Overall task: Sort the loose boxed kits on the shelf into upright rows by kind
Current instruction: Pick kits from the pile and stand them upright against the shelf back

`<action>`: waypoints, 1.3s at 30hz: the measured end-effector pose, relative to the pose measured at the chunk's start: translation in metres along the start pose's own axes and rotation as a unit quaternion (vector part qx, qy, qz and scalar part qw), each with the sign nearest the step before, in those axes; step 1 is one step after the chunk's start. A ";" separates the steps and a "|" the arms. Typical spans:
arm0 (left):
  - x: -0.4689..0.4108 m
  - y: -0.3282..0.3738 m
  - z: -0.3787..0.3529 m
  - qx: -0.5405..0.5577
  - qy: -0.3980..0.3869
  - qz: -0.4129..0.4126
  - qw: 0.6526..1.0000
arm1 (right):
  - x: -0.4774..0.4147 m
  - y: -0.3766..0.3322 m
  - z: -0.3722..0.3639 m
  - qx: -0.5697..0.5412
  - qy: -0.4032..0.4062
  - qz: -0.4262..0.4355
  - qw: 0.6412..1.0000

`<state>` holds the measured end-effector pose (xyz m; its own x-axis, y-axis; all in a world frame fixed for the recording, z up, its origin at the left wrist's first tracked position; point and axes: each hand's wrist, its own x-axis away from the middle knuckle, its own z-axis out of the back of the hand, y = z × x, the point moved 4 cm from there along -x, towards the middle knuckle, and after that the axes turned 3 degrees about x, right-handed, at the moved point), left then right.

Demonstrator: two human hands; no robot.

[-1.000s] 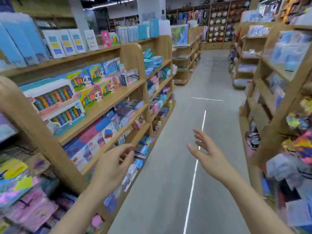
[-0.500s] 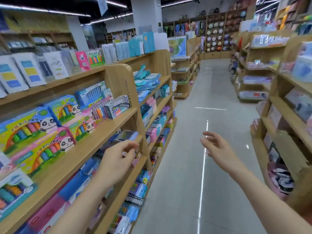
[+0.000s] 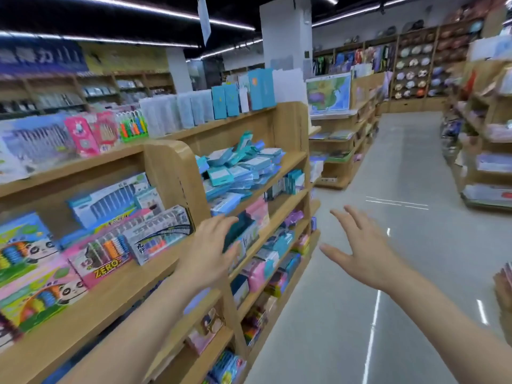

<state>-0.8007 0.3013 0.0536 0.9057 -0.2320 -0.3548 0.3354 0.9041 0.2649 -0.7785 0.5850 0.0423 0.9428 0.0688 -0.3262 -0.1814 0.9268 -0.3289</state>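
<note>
Kits: teal boxes heaped loose on the shelf, beyond both hands
Left hand: fingers relaxed, holding nothing, before the shelf
Right hand: fingers spread, empty, over the floor

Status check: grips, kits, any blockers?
Left grip open, empty, raised by shelf upright. Right grip open over aisle. Teal kits heaped loose, untouched. No obstruction seen.

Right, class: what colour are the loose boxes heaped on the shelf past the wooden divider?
The loose boxes are teal and white; head view.
</note>
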 end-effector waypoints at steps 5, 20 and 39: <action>-0.107 -0.013 -0.025 -0.058 0.016 0.054 0.997 | -0.132 0.036 -0.008 -0.038 0.001 0.031 0.999; -0.448 -0.118 -0.102 -0.032 0.039 0.163 0.985 | -0.501 0.057 -0.105 -0.322 -0.112 0.044 0.939; -0.725 -0.205 -0.196 0.026 0.142 0.382 0.913 | -0.846 0.118 -0.264 -0.691 -0.337 -0.102 0.631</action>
<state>-1.5770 0.3545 0.0807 0.7795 0.5675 -0.2652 -0.3462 0.7432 0.5726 -1.6714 0.5387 0.0460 0.8068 0.5725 0.1464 0.3317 -0.2338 -0.9140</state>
